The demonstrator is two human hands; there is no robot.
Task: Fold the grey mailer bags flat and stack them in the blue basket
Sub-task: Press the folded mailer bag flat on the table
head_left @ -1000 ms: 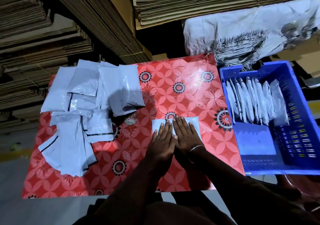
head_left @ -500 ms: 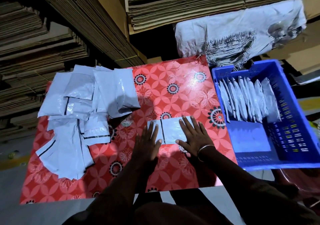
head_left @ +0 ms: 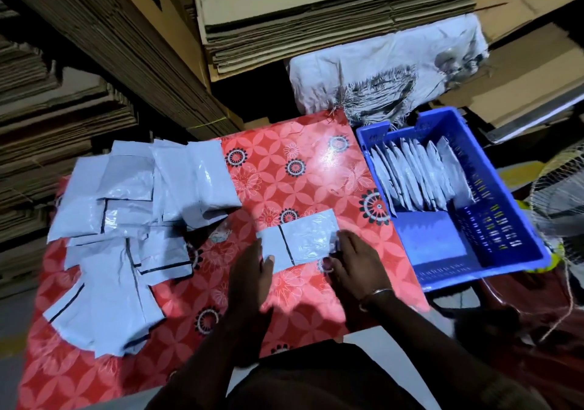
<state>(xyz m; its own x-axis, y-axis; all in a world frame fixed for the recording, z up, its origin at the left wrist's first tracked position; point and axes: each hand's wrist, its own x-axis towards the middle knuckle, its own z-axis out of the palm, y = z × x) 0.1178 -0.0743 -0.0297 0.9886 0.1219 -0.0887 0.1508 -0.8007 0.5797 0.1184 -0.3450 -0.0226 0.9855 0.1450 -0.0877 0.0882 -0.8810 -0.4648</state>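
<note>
left hand [head_left: 252, 270] pinching mailer bag [head_left: 300, 240] left end | right hand [head_left: 354, 261] pinching right end | bag lying on bench [head_left: 316, 172]

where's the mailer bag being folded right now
In the head view, the mailer bag lies centre on the red tablecloth, between both hands, left of the blue basket.

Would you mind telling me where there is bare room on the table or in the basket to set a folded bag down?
Bare red tablecloth lies between the loose mailer pile and the blue basket, beyond the mailer both hands hold. The basket's near floor is bare; its far half is packed with folded bags. The table's left side is crowded.
</note>
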